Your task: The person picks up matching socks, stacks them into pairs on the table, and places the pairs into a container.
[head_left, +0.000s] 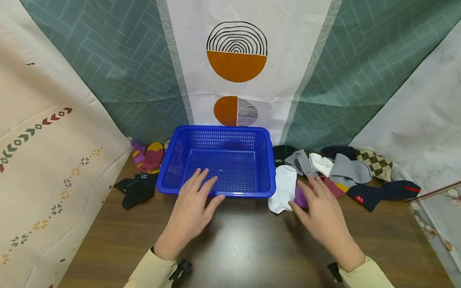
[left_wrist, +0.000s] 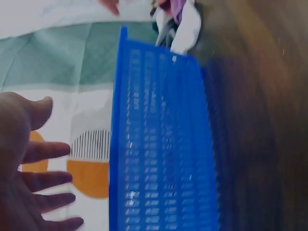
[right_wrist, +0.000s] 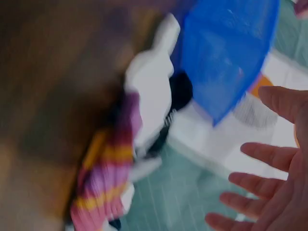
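The blue basket (head_left: 248, 195) is set at the middle of the desk's (head_left: 237, 236) far edge. The left hand (head_left: 192, 208) is held above the basket's near rim with its fingers spread, and nothing is gripped by it. The right hand (head_left: 324, 212) is poised over the striped sock (head_left: 301, 198), fingers parted and slightly bent, likewise with nothing held. The white sock (head_left: 284, 188) is laid between that sock and the basket's right side. Toward the desk's far right corner a grey sock (head_left: 348, 170) is seen, and toward the far left corner black socks (head_left: 140, 190).

The basket is judged to be light, stiff and rather smooth, best gripped by the rim at its two short sides. The socks can be expected to be soft, limp and hard to damage; each is best pinched at mid-length, since an overlapping neighbour may be dragged along.
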A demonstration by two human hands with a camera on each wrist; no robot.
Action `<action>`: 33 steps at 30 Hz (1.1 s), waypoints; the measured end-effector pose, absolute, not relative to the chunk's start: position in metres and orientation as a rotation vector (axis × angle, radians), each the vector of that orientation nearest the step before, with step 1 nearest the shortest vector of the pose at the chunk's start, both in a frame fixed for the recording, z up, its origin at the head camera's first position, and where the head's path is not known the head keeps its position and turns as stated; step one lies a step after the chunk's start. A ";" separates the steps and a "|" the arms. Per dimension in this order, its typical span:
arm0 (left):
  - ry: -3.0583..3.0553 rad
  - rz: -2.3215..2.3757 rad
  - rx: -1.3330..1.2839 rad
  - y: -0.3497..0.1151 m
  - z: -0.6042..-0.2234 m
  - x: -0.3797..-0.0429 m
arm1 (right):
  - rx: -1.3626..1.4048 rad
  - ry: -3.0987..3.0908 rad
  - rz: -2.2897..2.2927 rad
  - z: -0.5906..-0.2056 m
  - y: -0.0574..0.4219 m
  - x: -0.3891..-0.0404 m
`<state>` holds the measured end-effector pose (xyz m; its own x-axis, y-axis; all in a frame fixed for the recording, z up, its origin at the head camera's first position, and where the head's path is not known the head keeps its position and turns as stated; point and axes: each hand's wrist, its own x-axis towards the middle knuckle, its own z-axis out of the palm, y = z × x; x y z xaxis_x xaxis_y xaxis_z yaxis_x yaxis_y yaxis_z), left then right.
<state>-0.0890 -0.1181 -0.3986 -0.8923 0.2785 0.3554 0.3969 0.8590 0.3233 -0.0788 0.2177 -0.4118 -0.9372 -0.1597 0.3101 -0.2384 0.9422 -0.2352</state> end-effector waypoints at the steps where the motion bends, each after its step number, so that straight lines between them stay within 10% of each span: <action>1: -2.683 -0.585 -0.548 -0.115 -0.400 -0.088 | 0.321 -2.819 0.393 -0.415 0.214 -0.079; 33: -2.661 -0.373 -0.955 -0.079 -0.464 -0.069 | 0.523 -2.912 0.186 -0.479 0.176 -0.091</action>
